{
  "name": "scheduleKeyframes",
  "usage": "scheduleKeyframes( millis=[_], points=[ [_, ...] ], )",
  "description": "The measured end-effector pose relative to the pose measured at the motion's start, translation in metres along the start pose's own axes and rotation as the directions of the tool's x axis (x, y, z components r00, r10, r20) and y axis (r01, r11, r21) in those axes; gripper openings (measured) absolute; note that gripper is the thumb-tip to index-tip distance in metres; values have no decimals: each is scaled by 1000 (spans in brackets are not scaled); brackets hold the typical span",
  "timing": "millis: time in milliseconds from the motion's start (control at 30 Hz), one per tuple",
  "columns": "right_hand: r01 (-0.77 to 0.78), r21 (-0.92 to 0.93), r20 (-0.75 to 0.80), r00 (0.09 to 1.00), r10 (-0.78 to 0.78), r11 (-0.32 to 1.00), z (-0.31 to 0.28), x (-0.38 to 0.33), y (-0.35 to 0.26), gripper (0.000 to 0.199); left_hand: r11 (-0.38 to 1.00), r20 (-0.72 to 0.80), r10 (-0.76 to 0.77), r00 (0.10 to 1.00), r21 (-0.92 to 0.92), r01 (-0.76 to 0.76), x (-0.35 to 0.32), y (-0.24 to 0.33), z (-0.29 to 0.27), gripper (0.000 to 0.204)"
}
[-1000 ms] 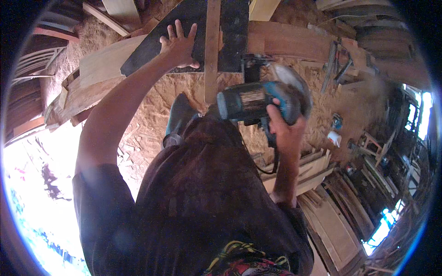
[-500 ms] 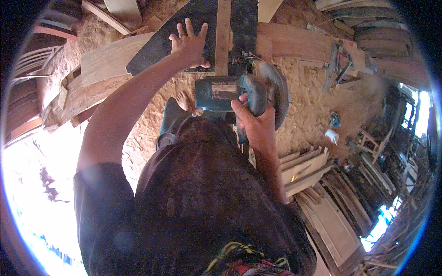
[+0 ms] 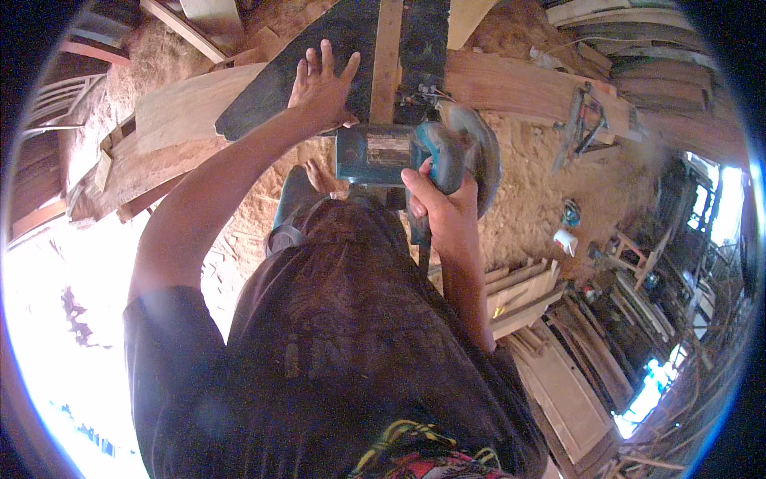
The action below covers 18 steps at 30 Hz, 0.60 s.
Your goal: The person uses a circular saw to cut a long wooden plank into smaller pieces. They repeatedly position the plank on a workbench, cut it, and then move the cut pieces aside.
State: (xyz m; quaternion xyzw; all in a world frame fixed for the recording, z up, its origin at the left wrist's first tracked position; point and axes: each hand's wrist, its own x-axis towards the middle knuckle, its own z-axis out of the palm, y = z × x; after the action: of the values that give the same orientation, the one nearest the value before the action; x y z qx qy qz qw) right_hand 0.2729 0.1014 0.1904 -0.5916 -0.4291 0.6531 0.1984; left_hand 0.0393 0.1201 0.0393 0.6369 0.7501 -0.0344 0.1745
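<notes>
One o'clock, a teal-and-grey circular saw (image 3: 391, 164) is clutched by the right hand (image 3: 448, 203); eleven, a flat black board (image 3: 271, 100) is touched by the unclenched left hand (image 3: 323, 92).

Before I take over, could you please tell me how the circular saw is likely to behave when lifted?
The circular saw is probably heavy for its size, given its bulky motor housing. It may tip sideways, since that housing juts out left of the handle. The thick, looped handle gripped by the right hand looks stiff rather than floppy.
</notes>
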Motion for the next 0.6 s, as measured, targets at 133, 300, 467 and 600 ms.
scheduleKeyframes(
  millis=[133, 300, 467, 600],
  points=[
    [10, 4, 54, 998, -10, 1000, -4, 11, -1, 25, 998, -80, 47, 996, -36, -50, -3, -6, 12, 120],
    [18, 30, 21, 1000, -18, 999, 2, 15, -8, 22, 998, -83, 57, 995, -35, -60, -5, -8, 14, 112],
    [14, 25, 20, 1000, -15, 1000, 2, 21, -12, 23, 996, -170, 80, 982, 40, -74, -3, -14, 33, 103],
    [16, 17, 29, 999, -17, 1000, 4, 31, -20, 24, 993, -221, 117, 968, 48, -109, -3, -19, 41, 101]
  ],
)
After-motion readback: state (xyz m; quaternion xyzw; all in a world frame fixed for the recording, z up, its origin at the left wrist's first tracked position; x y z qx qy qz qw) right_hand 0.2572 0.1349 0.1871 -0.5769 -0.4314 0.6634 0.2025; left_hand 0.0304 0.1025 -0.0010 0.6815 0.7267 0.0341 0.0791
